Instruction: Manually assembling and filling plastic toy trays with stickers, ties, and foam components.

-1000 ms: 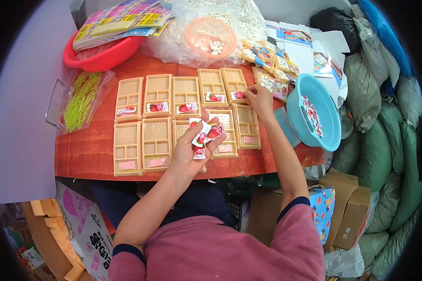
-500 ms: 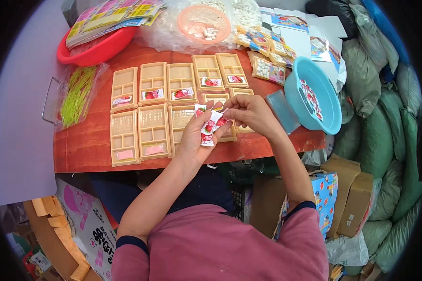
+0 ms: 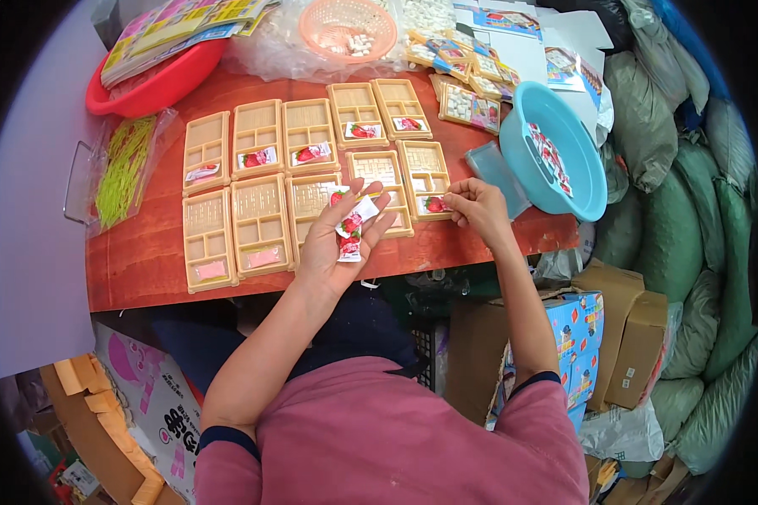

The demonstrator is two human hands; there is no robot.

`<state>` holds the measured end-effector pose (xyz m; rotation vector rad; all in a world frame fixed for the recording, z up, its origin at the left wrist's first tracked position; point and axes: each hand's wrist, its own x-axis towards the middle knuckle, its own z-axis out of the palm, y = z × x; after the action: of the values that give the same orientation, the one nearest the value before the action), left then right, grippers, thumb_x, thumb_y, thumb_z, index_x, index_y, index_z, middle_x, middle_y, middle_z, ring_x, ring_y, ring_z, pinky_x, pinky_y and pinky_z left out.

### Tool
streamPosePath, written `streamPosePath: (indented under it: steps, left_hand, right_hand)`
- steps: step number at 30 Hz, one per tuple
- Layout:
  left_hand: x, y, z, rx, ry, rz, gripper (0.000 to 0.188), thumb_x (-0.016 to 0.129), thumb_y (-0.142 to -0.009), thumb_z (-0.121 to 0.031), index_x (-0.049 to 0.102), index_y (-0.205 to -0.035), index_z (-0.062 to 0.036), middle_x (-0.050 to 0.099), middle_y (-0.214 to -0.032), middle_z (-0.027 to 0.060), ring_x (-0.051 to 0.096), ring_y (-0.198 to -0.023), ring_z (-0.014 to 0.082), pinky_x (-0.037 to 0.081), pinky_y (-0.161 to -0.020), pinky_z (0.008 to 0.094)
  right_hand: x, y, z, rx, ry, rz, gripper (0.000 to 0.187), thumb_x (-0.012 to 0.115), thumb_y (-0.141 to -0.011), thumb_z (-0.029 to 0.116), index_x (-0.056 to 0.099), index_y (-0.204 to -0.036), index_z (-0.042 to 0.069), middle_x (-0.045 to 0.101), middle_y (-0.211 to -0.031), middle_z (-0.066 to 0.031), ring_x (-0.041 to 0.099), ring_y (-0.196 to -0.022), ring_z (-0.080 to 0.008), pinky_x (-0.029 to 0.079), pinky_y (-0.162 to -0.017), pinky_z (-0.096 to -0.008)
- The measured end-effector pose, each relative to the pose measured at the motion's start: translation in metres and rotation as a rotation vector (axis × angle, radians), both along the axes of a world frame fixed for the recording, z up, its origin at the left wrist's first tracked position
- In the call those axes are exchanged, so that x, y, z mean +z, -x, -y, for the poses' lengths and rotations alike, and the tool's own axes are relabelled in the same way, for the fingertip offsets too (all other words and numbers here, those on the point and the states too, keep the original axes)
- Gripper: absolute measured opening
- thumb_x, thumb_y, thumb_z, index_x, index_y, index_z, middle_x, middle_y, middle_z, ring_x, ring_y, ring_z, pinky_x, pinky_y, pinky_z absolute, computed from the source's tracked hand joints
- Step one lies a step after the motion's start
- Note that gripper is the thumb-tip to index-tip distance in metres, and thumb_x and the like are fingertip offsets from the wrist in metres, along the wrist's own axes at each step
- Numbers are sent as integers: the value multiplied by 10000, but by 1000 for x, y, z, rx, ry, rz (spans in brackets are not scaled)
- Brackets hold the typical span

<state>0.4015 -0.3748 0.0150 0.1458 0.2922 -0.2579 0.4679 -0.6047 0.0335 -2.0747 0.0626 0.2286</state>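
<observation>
Several small white sachets printed with red strawberries (image 3: 350, 244) lie across the palm and fingers of my left hand (image 3: 316, 248), held under its thumb. My right hand (image 3: 482, 210) pinches the edge of another strawberry sachet (image 3: 433, 204) at a lower compartment of a beige compartment tray (image 3: 423, 157). Similar trays stand in two rows; those in the far row each have a strawberry sachet in a lower compartment. Two near-row trays at the left, including the leftmost tray (image 3: 206, 216), hold pink packets. My left hand partly covers the middle trays of the near row.
At the right, a blue basin (image 3: 594, 160) holds more sachets beside a clear plastic box (image 3: 495, 177). A red basin (image 3: 156, 88) with printed sheets, a bag of yellow-green strips (image 3: 126, 172) and a peach basket (image 3: 348, 17) are around the table. Filled sacks (image 3: 648, 126) stand at the right.
My right hand has moved away from my left hand to the right, bringing a sachet to the rightmost near-row tray. My left hand has shifted slightly left, still holding sachets.
</observation>
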Motion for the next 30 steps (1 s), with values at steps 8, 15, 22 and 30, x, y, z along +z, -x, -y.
streamPosePath:
  steps: [8, 15, 22, 30]
  left_hand:
    - [-5, 5, 12, -21, 33, -28, 277, 455, -916, -184, 479, -1132, -12, 470, -1212, 196, 454, -1152, 333, 429, -945, 484]
    - [-1, 12, 15, -62, -24, 76, 325, 450, -927, -228, 416, -1210, -72, 504, -1093, 108, 532, -1022, 219, 490, -856, 385]
    - [10, 15, 7, -49, -3, 38, 329, 419, -939, -261, 412, -1216, -85, 503, -1083, 98, 545, -951, 205, 505, -818, 395]
    - [17, 23, -13, -93, 39, 78, 373, 363, -947, -329, 401, -1218, -74, 476, -1183, 155, 493, -1089, 308, 453, -890, 488]
  right_hand:
    - [37, 26, -33, 61, 156, 177, 226, 678, -756, 146, 612, -901, -14, 623, -698, -68, 576, -575, -97, 448, -504, -236]
    - [53, 46, -87, 461, 256, 357, 320, 707, -704, 164, 613, -988, 50, 625, -771, -66, 596, -667, -153, 475, -613, -287]
    - [39, 41, -86, 467, -12, 81, 275, 702, -704, 148, 608, -948, 63, 604, -778, -66, 590, -674, -218, 470, -621, -325]
    - [42, 28, -71, 473, -106, 211, 172, 679, -742, 63, 576, -874, 21, 559, -786, -4, 524, -698, -92, 424, -629, -219]
